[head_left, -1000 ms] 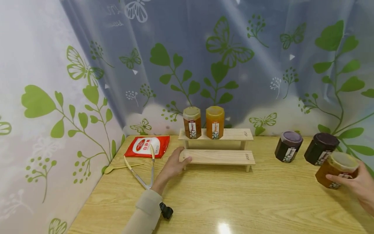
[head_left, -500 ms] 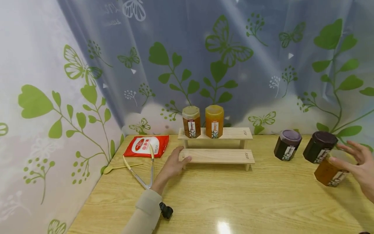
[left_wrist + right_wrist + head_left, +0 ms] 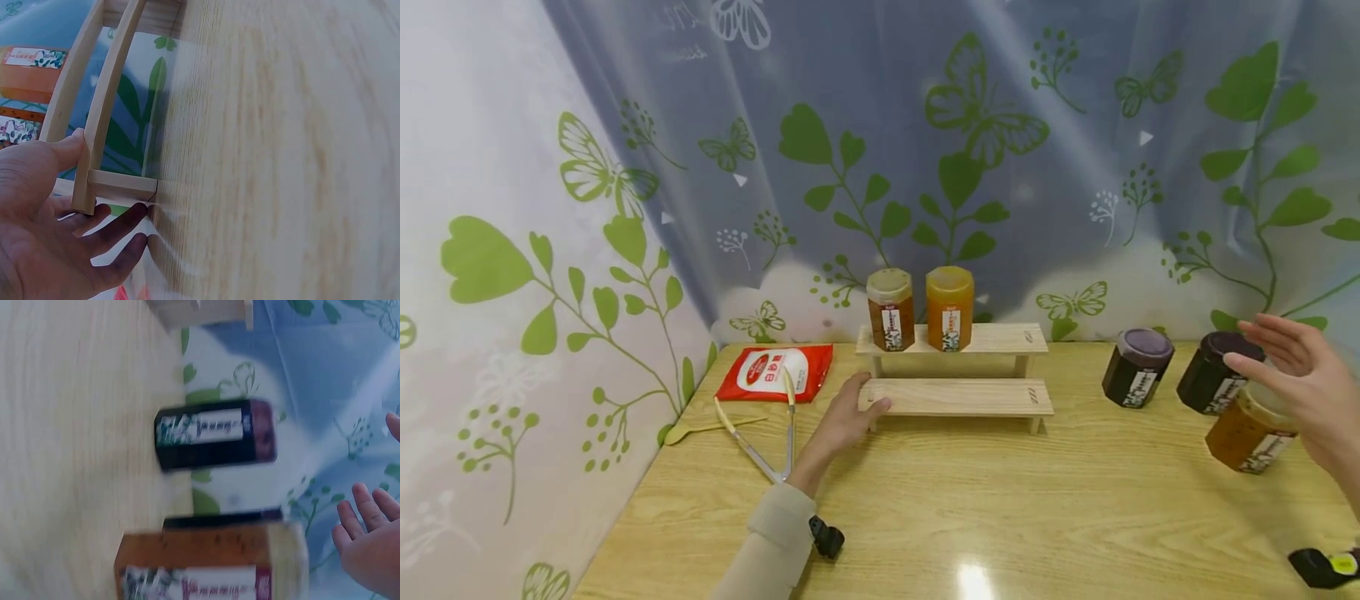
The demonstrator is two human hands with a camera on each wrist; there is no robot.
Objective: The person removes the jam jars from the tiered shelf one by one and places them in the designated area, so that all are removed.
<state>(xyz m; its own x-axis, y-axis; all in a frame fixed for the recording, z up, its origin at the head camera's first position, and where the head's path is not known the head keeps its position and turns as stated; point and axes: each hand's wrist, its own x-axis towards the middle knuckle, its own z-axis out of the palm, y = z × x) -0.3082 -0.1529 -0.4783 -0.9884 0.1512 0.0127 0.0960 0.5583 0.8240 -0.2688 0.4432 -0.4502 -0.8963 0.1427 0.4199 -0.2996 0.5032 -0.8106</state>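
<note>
My left hand (image 3: 846, 414) grips the left end of a two-tier wooden display stand (image 3: 962, 397) at its lower step, its thumb on the board in the left wrist view and its fingers around the end. On the upper step stand a reddish-amber jar (image 3: 892, 321) and an orange jar (image 3: 949, 315). At the right, my right hand (image 3: 1307, 383) hovers with spread fingers above an amber jar (image 3: 1243, 427), partly hiding its pale lid. The right wrist view shows this hand apart from the jar. Two dark jars with purple lids, one (image 3: 1138, 371) left of the other (image 3: 1202, 382), stand behind it.
On the left lie a red and white packet (image 3: 778, 375), tongs (image 3: 791, 425) with spread arms and a yellow spoon (image 3: 681, 432). A patterned curtain (image 3: 880, 167) hangs behind the wooden table (image 3: 1000, 508).
My right hand has let go of the amber jar, uncurled its fingers and risen above it. That jar now stands in front of the dark ones. My left hand stays on the stand.
</note>
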